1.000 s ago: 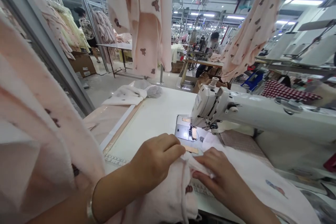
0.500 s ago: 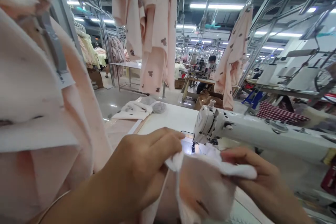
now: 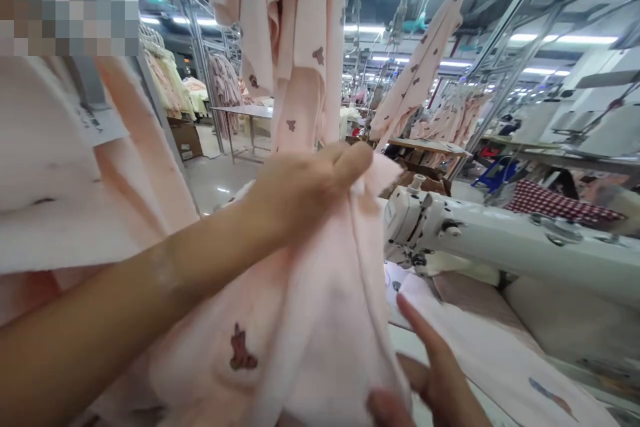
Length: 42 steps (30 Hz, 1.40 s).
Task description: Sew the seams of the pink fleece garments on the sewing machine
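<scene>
My left hand (image 3: pixel 305 190) is closed on the upper edge of a pale pink garment (image 3: pixel 330 313) with small brown printed motifs, holding it up so that it hangs down. Lower right, my right hand (image 3: pixel 440 373) has its fingers spread, beside the garment's hanging edge; its thumb is blurred, and I cannot tell if it touches the cloth. Just beyond is a white sewing machine (image 3: pixel 490 233), its head right of the raised cloth. More pale pink cloth (image 3: pixel 505 347) lies under the machine's arm, right of my right hand.
Pink garments (image 3: pixel 310 47) hang ahead, and another pink piece (image 3: pixel 425 60) hangs to the right. Large pale cloth (image 3: pixel 55 213) fills the left side. Farther off are a table (image 3: pixel 245 110), a cardboard box (image 3: pixel 185 139) and a red checked cloth (image 3: pixel 560 200) behind the machine.
My left hand has lifted the garment up and away from the needle area. My right hand has let go of the white edge it pinched and moved lower, fingers spread.
</scene>
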### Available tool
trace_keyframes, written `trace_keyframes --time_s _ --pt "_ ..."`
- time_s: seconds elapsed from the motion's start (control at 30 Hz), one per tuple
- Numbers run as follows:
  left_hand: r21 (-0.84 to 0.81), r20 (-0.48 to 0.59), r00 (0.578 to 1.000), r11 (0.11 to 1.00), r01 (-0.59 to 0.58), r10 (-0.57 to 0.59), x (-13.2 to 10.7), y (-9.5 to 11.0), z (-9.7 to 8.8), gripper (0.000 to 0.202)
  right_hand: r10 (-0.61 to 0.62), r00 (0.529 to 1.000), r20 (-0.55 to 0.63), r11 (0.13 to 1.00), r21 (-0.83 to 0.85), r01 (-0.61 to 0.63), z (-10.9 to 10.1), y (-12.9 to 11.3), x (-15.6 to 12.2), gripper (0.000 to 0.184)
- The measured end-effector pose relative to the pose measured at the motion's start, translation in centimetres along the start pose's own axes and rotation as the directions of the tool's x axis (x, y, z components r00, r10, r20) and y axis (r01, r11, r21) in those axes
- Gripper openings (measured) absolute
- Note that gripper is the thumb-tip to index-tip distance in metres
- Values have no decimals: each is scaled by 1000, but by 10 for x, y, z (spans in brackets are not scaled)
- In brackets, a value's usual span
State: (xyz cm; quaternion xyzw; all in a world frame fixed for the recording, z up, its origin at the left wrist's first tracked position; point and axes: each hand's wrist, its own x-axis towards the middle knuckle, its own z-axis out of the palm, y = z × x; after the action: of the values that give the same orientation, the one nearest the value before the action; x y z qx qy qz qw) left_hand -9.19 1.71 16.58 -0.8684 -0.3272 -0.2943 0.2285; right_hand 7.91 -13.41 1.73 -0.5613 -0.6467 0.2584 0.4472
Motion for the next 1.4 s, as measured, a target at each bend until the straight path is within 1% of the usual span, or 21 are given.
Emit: trace_keyframes --time_s 0.03,0.07,0.1,0.13,0.2,0.27,0.33,0.43,0.5,0.6,0.7,0.77,0.87,0.93,0.97,1.03,1.13,1.2,1.3,1.37,1.4 --pt "-51 145 989 998 47 -39 7 -5 23 22 -13 998 -54 996 -93 8 -4 12 1 65" --pt "-88 244 966 991 105 -81 10 -7 47 24 -59 995 -84 973 -225 39 -9 24 2 62" --pt "-113 305 950 988 105 -66 9 -6 69 24 -110 990 -83 928 -364 73 -14 36 4 55" --pt "-151 363 931 984 99 -37 5 -2 88 22 -164 985 -47 881 -456 125 -19 47 5 44" --pt "-258 456 886 965 37 88 -13 10 116 15 -224 973 62 805 -550 221 -25 66 4 21" --pt "-388 522 820 921 -14 233 -34 23 130 10 -258 947 194 757 -568 322 -26 74 1 11" --pt "-479 546 771 877 -33 327 -50 32 137 14 -289 914 286 707 -580 405 -21 76 2 15" --pt "-539 547 742 841 -41 387 -59 33 143 14 -290 894 343 671 -593 445 -9 71 10 23" --pt "-568 536 735 821 -50 416 -56 29 143 9 -306 904 299 685 -591 427 -3 69 19 24" --pt "-652 481 750 757 -40 453 -49 21 138 11 -347 925 156 752 -543 374 3 64 35 19" --pt "-715 431 763 699 -37 481 -44 16 131 11 -250 961 119 848 -453 276 9 59 48 10" --pt "-715 437 763 699 -28 477 -41 13 127 10 -143 981 131 893 -411 185 13 58 53 7" --pt "-703 464 747 711 -17 476 -38 12 123 7 -13 989 146 915 -397 71 17 62 50 7" --pt "-695 466 737 718 -38 490 -36 16 124 9 17 987 160 916 -398 49 17 65 43 8" --pt "-690 463 735 722 -52 496 -36 19 126 9 6 989 149 911 -409 56 16 66 39 8" --pt "-683 452 741 727 -71 497 -37 28 135 8 -92 988 127 878 -457 141 15 68 28 14" --pt "-666 441 754 741 -89 487 -46 42 154 5 -252 965 67 763 -600 241 18 70 12 43" --pt "-658 429 769 747 -92 473 -54 48 168 4 -265 960 86 715 -651 255 23 71 5 50" --pt "-655 413 800 752 -72 436 -65 52 180 5 -271 948 165 745 -588 315 31 71 3 33" --pt "-659 402 820 750 -50 408 -70 52 183 7 -306 937 171 789 -505 350 33 69 6 21" --pt "-664 396 828 747 -40 397 -72 52 182 8 -317 935 158 813 -463 353 32 66 9 20"
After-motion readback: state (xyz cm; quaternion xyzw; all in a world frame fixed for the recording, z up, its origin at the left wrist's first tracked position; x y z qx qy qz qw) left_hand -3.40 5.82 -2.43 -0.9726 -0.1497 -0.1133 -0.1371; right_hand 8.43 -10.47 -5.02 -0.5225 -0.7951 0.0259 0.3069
